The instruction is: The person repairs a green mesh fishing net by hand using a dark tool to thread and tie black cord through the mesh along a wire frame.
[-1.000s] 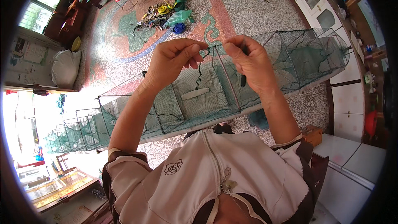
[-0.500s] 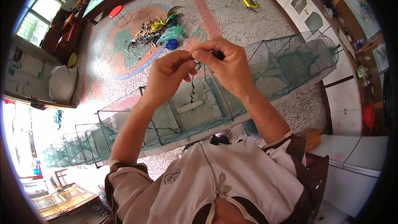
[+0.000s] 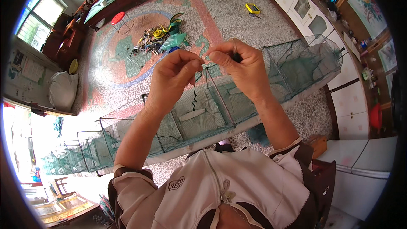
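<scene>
Both my hands are raised over a long fish trap [image 3: 296, 65] of green netting on dark rectangular frames. Between thumb and fingertips, my left hand [image 3: 174, 76] pinches a dark green twine [image 3: 195, 97]. Kinked, the twine hangs down to a flat white strip [image 3: 192, 115] lying at the netting. To its right, my right hand [image 3: 243, 68] has thumb and forefinger pressed together. A small dark tool [image 3: 236, 57] is tucked in its curled fingers; its kind is mostly hidden. A short gap separates the fingertips of my two hands.
Beyond the trap, a heap of scraps and coloured straps [image 3: 154, 38] lies on the patterned floor. A red stool [image 3: 118, 18] stands behind it, and a yellow device [image 3: 252, 8] lies farther right. White cabinets [image 3: 345, 101] line the right side; a white sack [image 3: 63, 87] stands left.
My hands have drawn apart, the right one shifting right and slightly down. The twine stays in my left fingers. The view has shifted slightly.
</scene>
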